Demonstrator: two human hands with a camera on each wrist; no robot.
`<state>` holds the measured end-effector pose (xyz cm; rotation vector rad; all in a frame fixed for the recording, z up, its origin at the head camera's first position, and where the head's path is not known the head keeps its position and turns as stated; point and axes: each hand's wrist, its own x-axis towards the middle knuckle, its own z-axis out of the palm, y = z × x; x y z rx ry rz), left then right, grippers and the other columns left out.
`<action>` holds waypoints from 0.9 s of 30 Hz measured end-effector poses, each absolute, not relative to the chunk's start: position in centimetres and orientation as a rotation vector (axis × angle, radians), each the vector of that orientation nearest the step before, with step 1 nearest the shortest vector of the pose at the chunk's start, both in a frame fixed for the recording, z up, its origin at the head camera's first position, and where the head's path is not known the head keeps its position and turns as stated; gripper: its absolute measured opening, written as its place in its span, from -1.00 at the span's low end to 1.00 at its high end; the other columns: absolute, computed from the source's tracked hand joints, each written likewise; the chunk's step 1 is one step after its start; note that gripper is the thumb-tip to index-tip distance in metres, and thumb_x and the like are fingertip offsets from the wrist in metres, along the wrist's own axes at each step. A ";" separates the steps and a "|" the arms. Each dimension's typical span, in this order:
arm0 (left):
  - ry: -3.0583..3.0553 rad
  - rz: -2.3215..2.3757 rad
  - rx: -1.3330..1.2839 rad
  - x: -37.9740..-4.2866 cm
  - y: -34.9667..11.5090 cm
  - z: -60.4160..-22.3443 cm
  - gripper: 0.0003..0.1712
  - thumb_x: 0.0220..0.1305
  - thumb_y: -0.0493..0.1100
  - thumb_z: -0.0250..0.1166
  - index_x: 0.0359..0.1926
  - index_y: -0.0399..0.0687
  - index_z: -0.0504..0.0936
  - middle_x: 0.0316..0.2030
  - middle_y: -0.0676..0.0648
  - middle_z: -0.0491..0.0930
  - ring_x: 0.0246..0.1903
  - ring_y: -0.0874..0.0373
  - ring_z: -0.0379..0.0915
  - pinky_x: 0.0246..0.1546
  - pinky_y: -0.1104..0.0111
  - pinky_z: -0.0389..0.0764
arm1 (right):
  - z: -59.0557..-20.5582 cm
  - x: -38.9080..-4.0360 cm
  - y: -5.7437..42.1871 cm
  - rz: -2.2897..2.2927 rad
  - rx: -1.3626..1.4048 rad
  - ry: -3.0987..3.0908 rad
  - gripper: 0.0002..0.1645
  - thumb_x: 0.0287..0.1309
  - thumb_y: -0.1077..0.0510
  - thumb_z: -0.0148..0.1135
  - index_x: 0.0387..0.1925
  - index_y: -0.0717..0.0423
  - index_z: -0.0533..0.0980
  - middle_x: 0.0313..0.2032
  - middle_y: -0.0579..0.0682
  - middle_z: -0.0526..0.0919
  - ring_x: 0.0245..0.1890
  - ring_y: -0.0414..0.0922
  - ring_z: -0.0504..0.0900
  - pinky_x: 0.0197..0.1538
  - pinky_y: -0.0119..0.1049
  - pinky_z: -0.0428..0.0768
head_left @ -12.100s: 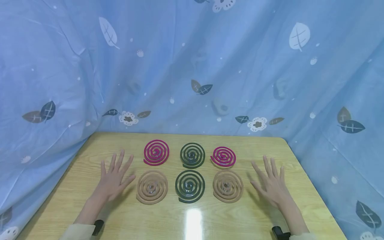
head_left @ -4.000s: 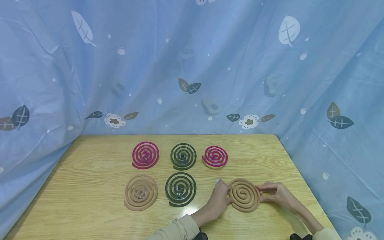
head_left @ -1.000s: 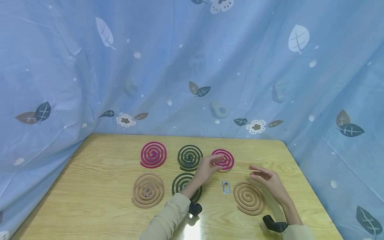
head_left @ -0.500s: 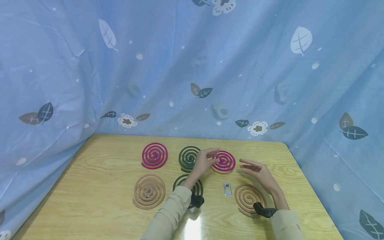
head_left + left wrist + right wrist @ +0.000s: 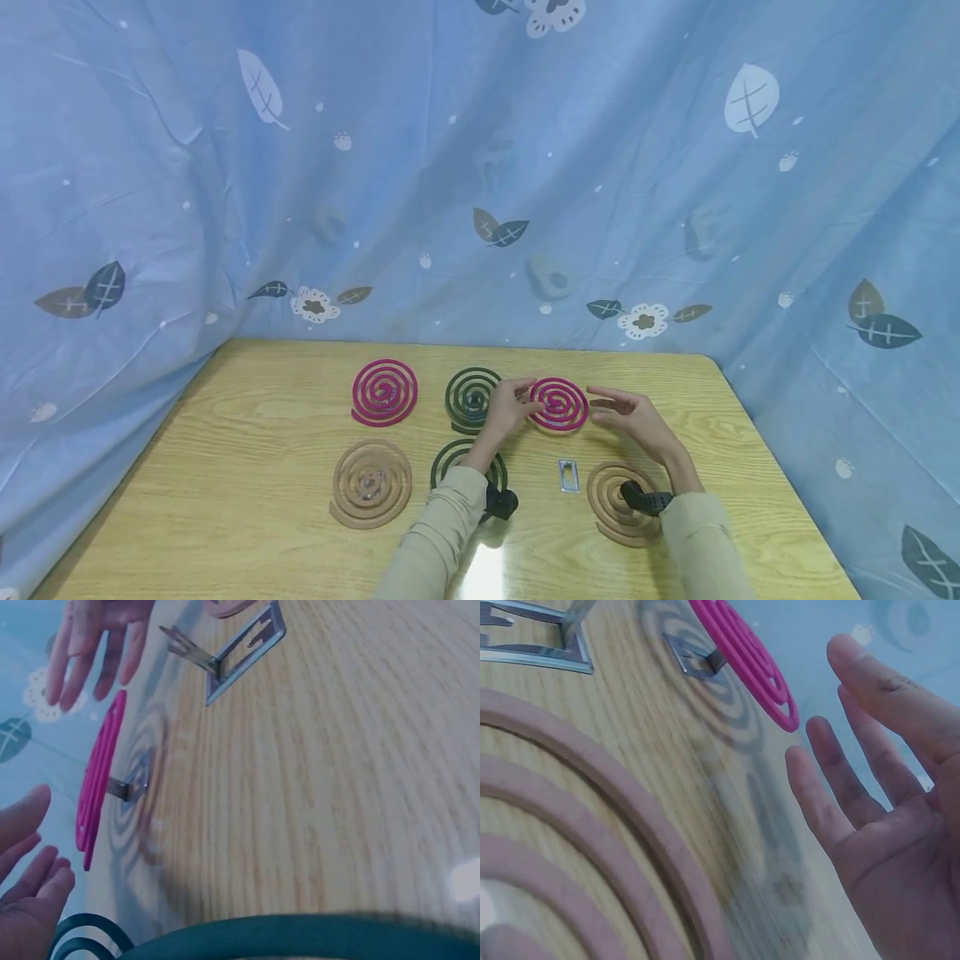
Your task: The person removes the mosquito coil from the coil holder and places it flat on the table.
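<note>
A pink mosquito coil (image 5: pixel 557 404), back row right, sits raised on a small metal stand (image 5: pixel 138 780). My left hand (image 5: pixel 512 407) is at its left side, thumb and fingers apart, overlapping its edge in the head view. My right hand (image 5: pixel 630 419) stands at its right with loosely bent fingers; in the right wrist view a gap shows between the fingertips and the coil. Neither hand grips anything. In front, a bare metal stand (image 5: pixel 568 488) has its prong bent upward. A tan coil (image 5: pixel 634 787) lies flat on the table beside it, partly behind my right wrist camera.
Two dark green coils (image 5: pixel 474 400) stand in the middle column, the front one partly hidden under my left forearm. To the left are another pink coil (image 5: pixel 385 392) and another tan coil (image 5: pixel 371 485). A blue patterned curtain (image 5: pixel 420 167) borders the wooden table (image 5: pixel 225 467).
Earlier both hands gripped the right tan coil; it now lies flat to the right of its bare stand. Since then both hands have moved back and closed in around the right pink coil.
</note>
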<state>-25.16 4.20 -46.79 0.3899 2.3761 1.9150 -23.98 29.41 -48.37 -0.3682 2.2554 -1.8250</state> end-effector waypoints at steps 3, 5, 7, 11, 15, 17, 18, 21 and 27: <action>2.417 1.886 0.383 -25.1 4.4 -46.9 -0.50 0.14 -0.47 0.32 0.12 -0.53 0.46 0.13 -0.40 0.46 0.17 -0.27 0.36 0.10 0.08 0.55 | -48.6 -24.4 29.3 -1.823 -0.396 2.258 -0.35 0.21 0.32 0.23 0.29 0.41 0.26 0.26 0.38 0.34 0.10 -0.08 0.56 0.06 -0.43 0.57; 2.453 1.865 0.385 -25.1 4.5 -47.1 -0.50 0.12 -0.47 0.33 0.11 -0.54 0.46 0.07 -0.41 0.51 0.07 -0.27 0.45 0.00 0.11 0.62 | -48.7 -24.6 29.2 -1.839 -0.406 2.242 -0.35 0.20 0.34 0.23 0.29 0.43 0.26 0.24 0.40 0.35 0.11 -0.05 0.56 0.07 -0.43 0.57; 2.493 1.833 0.392 -25.1 4.7 -47.2 -0.50 0.11 -0.46 0.34 0.10 -0.55 0.47 0.02 -0.41 0.55 0.00 -0.26 0.51 -0.06 0.12 0.65 | -48.8 -24.7 29.1 -1.858 -0.415 2.220 -0.34 0.18 0.36 0.23 0.28 0.46 0.25 0.24 0.42 0.34 0.11 -0.02 0.55 0.08 -0.41 0.58; 2.541 1.793 0.390 -25.0 5.0 -47.3 -0.50 0.12 -0.43 0.35 0.10 -0.54 0.48 -0.03 -0.40 0.58 -0.05 -0.19 0.56 -0.08 0.19 0.67 | -49.0 -24.8 28.9 -1.888 -0.407 2.199 -0.31 0.16 0.37 0.24 0.28 0.50 0.21 0.24 0.46 0.31 0.10 0.04 0.55 0.07 -0.41 0.58; 2.569 1.784 0.385 -24.9 5.1 -47.4 -0.50 0.12 -0.43 0.35 0.10 -0.53 0.47 -0.05 -0.39 0.59 -0.04 -0.18 0.56 -0.03 0.17 0.65 | -49.1 -24.9 28.7 -1.898 -0.376 2.222 -0.30 0.16 0.39 0.24 0.28 0.52 0.20 0.21 0.48 0.34 0.10 0.08 0.55 0.05 -0.44 0.58; 2.569 1.788 0.376 -24.8 5.1 -47.4 -0.49 0.13 -0.43 0.34 0.12 -0.53 0.46 -0.04 -0.39 0.59 -0.03 -0.18 0.56 0.00 0.15 0.63 | -49.2 -24.9 28.6 -1.903 -0.358 2.216 -0.30 0.15 0.41 0.23 0.29 0.51 0.20 0.21 0.47 0.34 0.12 0.10 0.53 0.06 -0.44 0.58; 2.572 1.786 0.375 -24.8 5.1 -47.4 -0.49 0.13 -0.43 0.34 0.12 -0.53 0.46 -0.04 -0.39 0.59 -0.03 -0.18 0.55 0.01 0.14 0.62 | -49.2 -24.9 28.5 -1.907 -0.351 2.206 -0.30 0.15 0.42 0.23 0.29 0.51 0.20 0.20 0.48 0.34 0.13 0.12 0.52 0.07 -0.42 0.58; 2.557 1.798 0.368 -24.7 5.1 -47.5 -0.49 0.14 -0.44 0.32 0.13 -0.53 0.44 0.00 -0.39 0.56 -0.02 -0.19 0.55 0.00 0.17 0.63 | -49.3 -24.8 28.3 -1.922 -0.334 2.171 -0.28 0.13 0.45 0.22 0.30 0.49 0.18 0.22 0.49 0.31 0.17 0.17 0.47 0.09 -0.37 0.58; 2.541 1.844 0.400 -24.9 5.3 -47.6 -0.52 0.13 -0.50 0.29 0.10 -0.58 0.45 0.03 -0.42 0.53 -0.06 -0.20 0.57 -0.10 0.25 0.68 | -49.5 -24.6 28.1 -1.962 -0.289 2.166 -0.26 0.06 0.51 0.25 0.29 0.49 0.21 0.24 0.49 0.29 0.18 0.07 0.48 0.12 -0.34 0.55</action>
